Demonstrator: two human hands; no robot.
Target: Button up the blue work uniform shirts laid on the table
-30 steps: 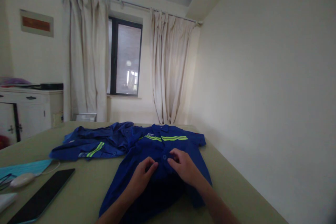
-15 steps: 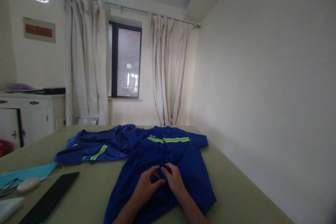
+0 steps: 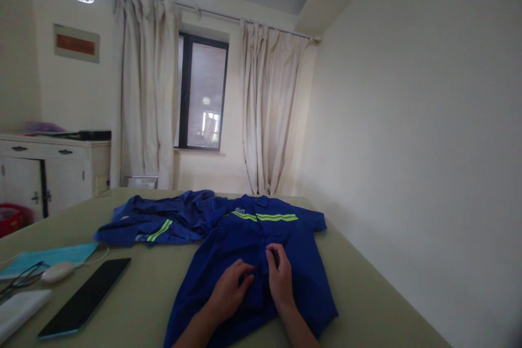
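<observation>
A dark blue short-sleeved work shirt (image 3: pixel 281 234) with yellow-green reflective stripes lies spread front up, collar away from me. Over the lower part of its front is my left hand (image 3: pixel 233 287), fingers curled and thumb close to the forefinger, at the front opening's edge. My right hand (image 3: pixel 280 277) is slightly farther up the front, its thumb and fingertips pinched together at the cloth. Whatever small part of the shirt lies between the fingertips is too small to make out. A second blue garment (image 3: pixel 163 220) with a reflective stripe lies crumpled to the left, touching the shirt's sleeve.
On the green tabletop (image 3: pixel 142 293), left side, lie a black-screened phone or tablet (image 3: pixel 85 299), a blue face mask (image 3: pixel 53 260), a white mouse (image 3: pixel 58 272), glasses (image 3: pixel 26 277) and a white object (image 3: pixel 22 310). A white cabinet (image 3: pixel 65 174) stands behind.
My hands have come apart: the right has shifted up and right along the shirt front, while the left stays lower with its fingers more curled. The view has turned slightly left.
</observation>
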